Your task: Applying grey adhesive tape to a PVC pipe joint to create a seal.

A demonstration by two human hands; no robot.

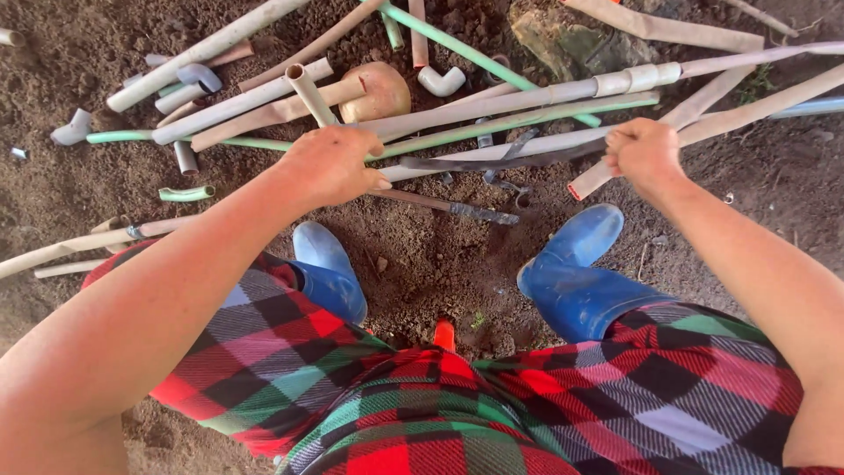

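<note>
Above the dirt | left hand fist closed around pale pipe | right hand clenched on dark saw blade's right end

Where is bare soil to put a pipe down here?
Bare soil lies between the two blue boots, and at the far left edge beyond the short grey pipe pieces. Ahead of both hands the pipe pile is crowded.

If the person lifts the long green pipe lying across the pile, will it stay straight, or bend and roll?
The long green pipe looks thin for its length, so it would probably sag a little at the ends. Being round, it may roll, though the pale pipes crossing it likely hold it. It seems light, like hollow plastic.
</note>
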